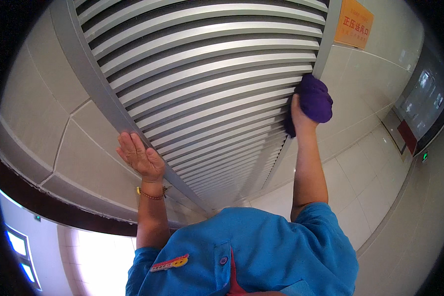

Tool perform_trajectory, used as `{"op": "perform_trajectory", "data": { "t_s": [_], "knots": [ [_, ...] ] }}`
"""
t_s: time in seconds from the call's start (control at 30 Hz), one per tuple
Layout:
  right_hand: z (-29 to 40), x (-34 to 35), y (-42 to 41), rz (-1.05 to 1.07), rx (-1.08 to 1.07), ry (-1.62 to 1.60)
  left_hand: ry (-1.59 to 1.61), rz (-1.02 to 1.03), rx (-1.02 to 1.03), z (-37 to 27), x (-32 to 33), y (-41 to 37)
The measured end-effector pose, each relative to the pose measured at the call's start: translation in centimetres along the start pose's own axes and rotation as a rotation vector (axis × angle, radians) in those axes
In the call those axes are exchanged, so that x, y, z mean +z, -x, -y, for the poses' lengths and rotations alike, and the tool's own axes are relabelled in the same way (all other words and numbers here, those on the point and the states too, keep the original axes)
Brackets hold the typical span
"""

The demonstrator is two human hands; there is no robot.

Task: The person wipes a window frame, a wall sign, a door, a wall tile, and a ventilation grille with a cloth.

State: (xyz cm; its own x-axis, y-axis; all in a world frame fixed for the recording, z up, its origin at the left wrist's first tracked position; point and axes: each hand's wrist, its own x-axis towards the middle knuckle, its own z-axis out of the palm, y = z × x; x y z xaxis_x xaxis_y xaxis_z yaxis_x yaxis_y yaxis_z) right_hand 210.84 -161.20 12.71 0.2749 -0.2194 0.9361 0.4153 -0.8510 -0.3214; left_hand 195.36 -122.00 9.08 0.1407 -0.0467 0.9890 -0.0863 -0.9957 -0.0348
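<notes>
A large metal louvered vent grille (214, 88) with many horizontal slats fills the wall in front of me. My right hand (304, 114) holds a bunched purple cloth (315, 98) against the right ends of the slats, by the frame. The cloth hides part of that hand's fingers. My left hand (141, 157) lies flat by the grille's left frame (111, 100), holding nothing, its thumb a little apart from the fingers. A beaded bracelet (151, 196) circles the left wrist.
An orange sign (354, 24) with writing is on the tiled wall right of the grille. Wall tiles (33, 85) and a dark edge (70, 218) lie to the left. Pale floor tiles (359, 185) run along the right, towards a dark doorway (425, 92).
</notes>
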Motion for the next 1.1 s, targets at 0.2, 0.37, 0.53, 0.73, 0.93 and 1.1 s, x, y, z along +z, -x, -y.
{"op": "perform_trajectory", "data": {
  "t_s": [0.2,0.37,0.53,0.73,0.93,1.1],
  "knots": [
    [7.0,-0.5,1.3,0.221,0.034,0.098,0.003,-0.005,0.019,0.1,0.0,0.2],
    [14.9,-1.4,3.7,0.244,-0.186,-0.169,0.067,-0.018,-0.010,-0.5,-0.1,-0.2],
    [25.4,0.4,9.4,0.471,-0.381,-0.560,0.200,-0.032,-0.066,-0.1,-0.2,0.2],
    [26.3,-0.2,8.2,0.488,-0.457,-0.759,0.228,0.013,-0.062,-0.1,-0.5,0.0],
    [14.4,-0.9,4.9,0.564,-0.373,-0.188,0.055,0.025,-0.014,0.0,-0.5,0.1],
    [-0.6,-0.7,1.7,0.165,0.036,-0.026,0.060,-0.018,0.001,-0.1,0.0,0.1]
  ]
}}
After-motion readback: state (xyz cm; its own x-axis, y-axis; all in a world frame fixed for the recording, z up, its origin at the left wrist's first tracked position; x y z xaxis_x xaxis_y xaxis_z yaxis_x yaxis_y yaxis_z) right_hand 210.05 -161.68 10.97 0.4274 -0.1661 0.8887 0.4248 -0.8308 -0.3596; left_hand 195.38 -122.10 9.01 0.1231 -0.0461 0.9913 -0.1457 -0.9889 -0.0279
